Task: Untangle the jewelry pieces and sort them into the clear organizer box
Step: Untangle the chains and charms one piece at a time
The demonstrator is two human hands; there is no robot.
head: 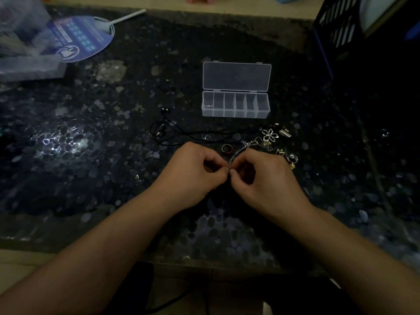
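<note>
Together, the left hand (193, 171) and right hand (263, 176) pinched one end of a thin silver chain (238, 153) above the dark worktop (102, 155). Its far end ran into the jewelry pile (272, 142), near the open clear organizer box (236, 104).

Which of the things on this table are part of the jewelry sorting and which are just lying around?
For the job:
- clear organizer box, lid open
- silver chain, pinched by left hand and right hand
- flower pendant
- ring
- black cord

Lying about:
- round hand fan
- dark crate
</note>
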